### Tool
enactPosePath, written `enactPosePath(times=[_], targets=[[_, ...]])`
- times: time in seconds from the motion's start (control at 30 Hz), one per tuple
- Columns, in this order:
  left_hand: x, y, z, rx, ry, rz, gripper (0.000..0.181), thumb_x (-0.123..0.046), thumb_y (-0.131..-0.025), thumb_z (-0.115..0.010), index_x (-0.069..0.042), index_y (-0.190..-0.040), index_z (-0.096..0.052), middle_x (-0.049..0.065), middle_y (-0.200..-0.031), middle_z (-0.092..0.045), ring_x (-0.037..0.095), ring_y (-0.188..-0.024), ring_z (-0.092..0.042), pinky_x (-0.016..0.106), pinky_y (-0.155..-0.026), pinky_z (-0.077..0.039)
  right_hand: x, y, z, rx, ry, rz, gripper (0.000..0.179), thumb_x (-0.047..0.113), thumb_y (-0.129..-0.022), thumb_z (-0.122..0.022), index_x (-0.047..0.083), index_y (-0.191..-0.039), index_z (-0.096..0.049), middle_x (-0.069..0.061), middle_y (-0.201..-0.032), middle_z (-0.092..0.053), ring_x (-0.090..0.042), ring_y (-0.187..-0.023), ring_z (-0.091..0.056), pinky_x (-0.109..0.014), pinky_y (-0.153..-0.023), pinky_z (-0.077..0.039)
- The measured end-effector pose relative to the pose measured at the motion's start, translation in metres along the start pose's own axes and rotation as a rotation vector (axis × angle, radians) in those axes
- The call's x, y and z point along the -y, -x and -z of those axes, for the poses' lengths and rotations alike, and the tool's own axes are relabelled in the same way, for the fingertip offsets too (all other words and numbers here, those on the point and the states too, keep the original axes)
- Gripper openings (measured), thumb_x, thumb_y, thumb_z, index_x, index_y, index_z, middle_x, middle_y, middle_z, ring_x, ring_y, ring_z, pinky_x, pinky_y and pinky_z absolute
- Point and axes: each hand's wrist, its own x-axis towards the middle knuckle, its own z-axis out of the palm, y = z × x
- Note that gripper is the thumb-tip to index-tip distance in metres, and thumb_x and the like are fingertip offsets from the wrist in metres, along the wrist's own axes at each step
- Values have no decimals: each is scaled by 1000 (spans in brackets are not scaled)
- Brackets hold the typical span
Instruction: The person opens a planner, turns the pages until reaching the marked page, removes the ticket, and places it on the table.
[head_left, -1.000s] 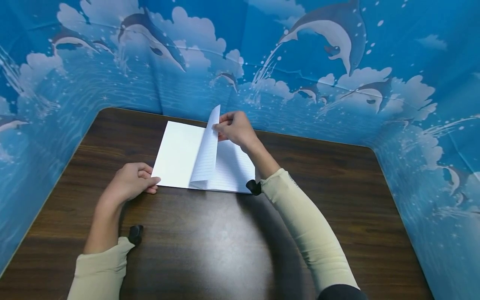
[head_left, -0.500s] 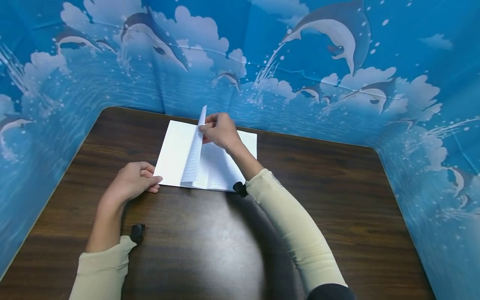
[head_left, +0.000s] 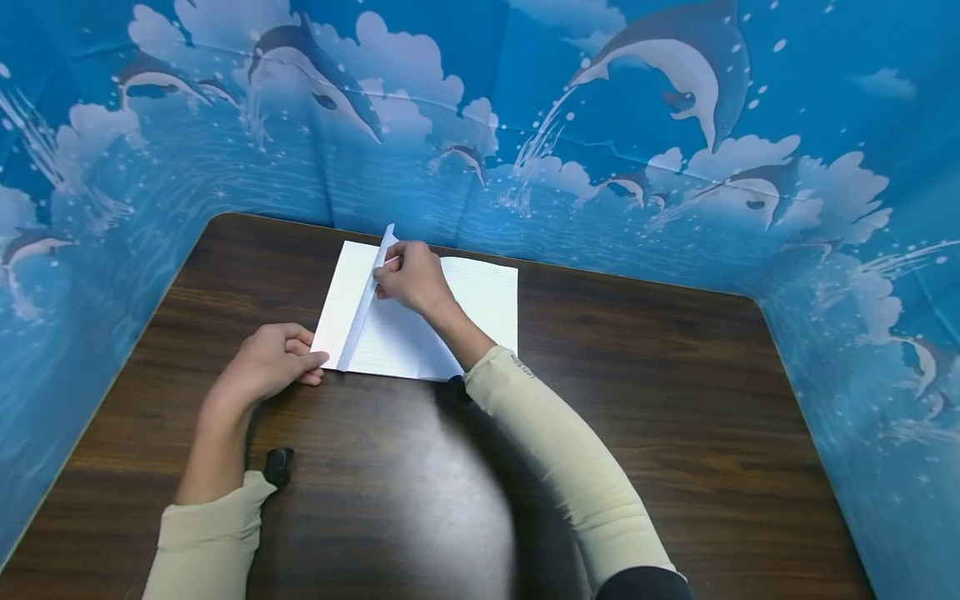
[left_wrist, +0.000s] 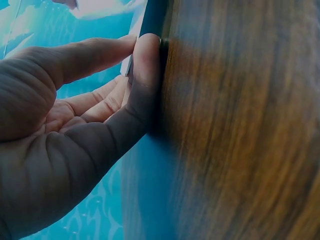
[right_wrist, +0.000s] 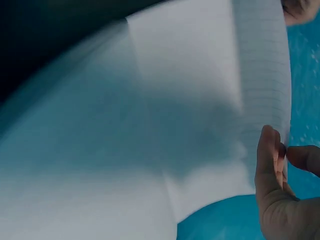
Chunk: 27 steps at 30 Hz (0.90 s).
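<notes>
Crossing the notebook [head_left: 482, 298], right forearm [head_left: 553, 442], dolphin backdrop [head_left: 570, 196] behind.

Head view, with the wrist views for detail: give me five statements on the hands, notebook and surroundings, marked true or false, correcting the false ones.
1. The notebook lies open on the wooden table. True.
2. The left hand grips the notebook's far right corner. False: it pinches the near left corner.
3. The right hand pinches a raised leaf. True.
4. That leaf carries ruled lines. True.
5. The backdrop behind the table is printed with sailing boats. False: it shows dolphins, clouds and water.
</notes>
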Motion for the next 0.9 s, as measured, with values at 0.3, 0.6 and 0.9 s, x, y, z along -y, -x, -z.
enactPosePath(times=[0.3,0.6,0.9], targets=[[1,-2,-1,18,76,-4,38,-2,-108,-59,18,-139,-50,9,-91,-76,10,-74,-75,25,-69,-61,-9,-1,-15,56,172,84,33,12,-103,-68,3,-135,-71,-10,-102,-80,-12,-80,-66,-19,-69,-45],[3,0,2,22,86,-13,40,-7,-109,-58,17,-140,-50,6,-91,-79,9,-75,-76,22,-71,-60,-19,3,-22,394,615,209,53,27,-105,-72,8,-153,-59,-10,-157,-61,-22,-149,-55,-33,-121,-42],[5,3,2,52,187,-42,50,-18,-118,-36,21,-148,-43,21,-112,-76,9,-83,-78,26,-78,-63,-22,12,-27,570,961,300,80,39,-102,-76,10,-166,-38,-14,-178,-28,-25,-164,-32,-31,-131,-27]])
